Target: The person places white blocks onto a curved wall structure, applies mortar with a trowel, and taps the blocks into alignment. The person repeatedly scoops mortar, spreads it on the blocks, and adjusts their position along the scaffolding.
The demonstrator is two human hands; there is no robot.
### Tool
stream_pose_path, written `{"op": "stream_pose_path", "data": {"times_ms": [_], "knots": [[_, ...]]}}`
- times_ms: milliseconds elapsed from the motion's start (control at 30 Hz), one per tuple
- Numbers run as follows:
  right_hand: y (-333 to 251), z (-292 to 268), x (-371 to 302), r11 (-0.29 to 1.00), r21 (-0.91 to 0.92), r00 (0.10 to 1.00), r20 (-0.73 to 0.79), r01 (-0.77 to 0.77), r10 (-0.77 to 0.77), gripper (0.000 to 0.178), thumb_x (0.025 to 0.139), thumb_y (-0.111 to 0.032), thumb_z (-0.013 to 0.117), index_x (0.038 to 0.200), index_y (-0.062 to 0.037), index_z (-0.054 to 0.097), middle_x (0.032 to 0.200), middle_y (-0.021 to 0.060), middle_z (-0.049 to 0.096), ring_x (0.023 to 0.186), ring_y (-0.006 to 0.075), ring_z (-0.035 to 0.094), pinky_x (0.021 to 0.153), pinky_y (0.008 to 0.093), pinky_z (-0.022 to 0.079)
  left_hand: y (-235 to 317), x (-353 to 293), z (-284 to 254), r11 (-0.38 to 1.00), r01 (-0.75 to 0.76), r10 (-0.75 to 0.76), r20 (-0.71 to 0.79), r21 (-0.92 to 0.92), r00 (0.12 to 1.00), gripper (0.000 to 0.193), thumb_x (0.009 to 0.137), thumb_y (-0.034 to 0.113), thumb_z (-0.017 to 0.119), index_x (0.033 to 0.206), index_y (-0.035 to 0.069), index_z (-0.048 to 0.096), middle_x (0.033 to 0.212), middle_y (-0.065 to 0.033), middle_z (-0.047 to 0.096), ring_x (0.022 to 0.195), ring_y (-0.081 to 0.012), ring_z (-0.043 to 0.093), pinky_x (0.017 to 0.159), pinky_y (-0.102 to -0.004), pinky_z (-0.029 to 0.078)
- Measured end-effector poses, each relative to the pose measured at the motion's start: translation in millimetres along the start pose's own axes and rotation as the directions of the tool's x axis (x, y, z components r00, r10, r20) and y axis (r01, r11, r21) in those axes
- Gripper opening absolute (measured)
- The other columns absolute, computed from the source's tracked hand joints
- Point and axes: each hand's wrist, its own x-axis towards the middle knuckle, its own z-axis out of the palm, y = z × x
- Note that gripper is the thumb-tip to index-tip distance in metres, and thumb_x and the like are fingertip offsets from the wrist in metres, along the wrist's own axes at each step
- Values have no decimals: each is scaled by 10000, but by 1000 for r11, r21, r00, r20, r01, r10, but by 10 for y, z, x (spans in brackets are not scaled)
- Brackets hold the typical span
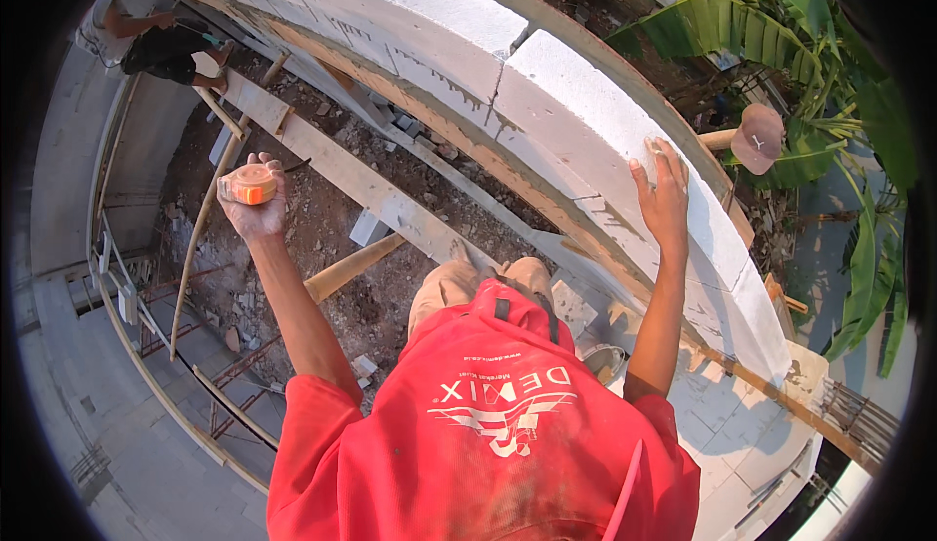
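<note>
In my raised left hand (256,211), fingers curl round what looks like a small tape measure (252,186), with an orange edge and a tan round face. A thin black strip sticks out beside it. My right arm reaches forward along the wall, and the right hand (666,194) lies with spread fingers on the top edge of white blocks, with nothing held. Those blocks form a pale wall (576,82) that bends across the fisheye view. A dark open joint parts two blocks left of that hand, and grey mortar smears mark the face.
A long plank (376,194) spans a rubble-strewn pit (322,121), with bamboo poles (351,266) around it. Another person (166,48) is at the far left. A bucket (603,360) stands by my leg. Beyond the wall are a cap (758,139) on a pole and banana leaves (742,38).
</note>
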Motion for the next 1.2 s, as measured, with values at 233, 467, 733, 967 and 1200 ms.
{"op": "stream_pose_path", "data": {"times_ms": [233,467,733,967,1200], "knots": [[30,73,-23,999,34,998,-64,-6,8,548,989,-450,623,1338,-27,609,1486,134,504,1382,379,447,1137,485,402,-136,-213,-59,990,131,-134,67,49,989,687,935,507,626,1293,-68,510,1266,-275,543,1079,-393,577,870,-479,581],[20,67,-26,998,46,998,-41,-37,39,572,988,-486,606,1336,-33,609,1504,134,488,1404,375,421,1150,486,394,-158,-456,-339,988,127,-121,-62,92,991,641,925,505,635,1215,-62,566,1234,-261,557,1044,-371,580,801,-456,607],[-74,4,-28,996,20,997,4,-82,82,603,1009,-474,589,1359,17,598,1527,149,473,1420,367,409,1160,481,382,-24,-672,-532,982,43,2,-238,181,971,661,953,540,601,1236,-56,571,1143,-237,624,1049,-393,619,827,-457,608],[-85,-21,-21,998,31,998,-8,-61,61,568,996,-439,615,1373,-16,586,1519,131,477,1399,370,425,1150,484,390,-19,-718,-655,981,26,19,-227,193,974,751,956,573,614,1376,-38,498,1220,-246,584,1126,-393,583,887,-458,598],[-75,-18,-24,998,18,998,-12,-56,56,554,990,-415,629,1367,-12,582,1514,131,482,1391,376,432,1157,481,381,-229,-758,-363,974,0,16,-67,226,998,857,947,623,607,1523,28,386,1340,-220,552,1225,-413,545,926,-457,593]]}}
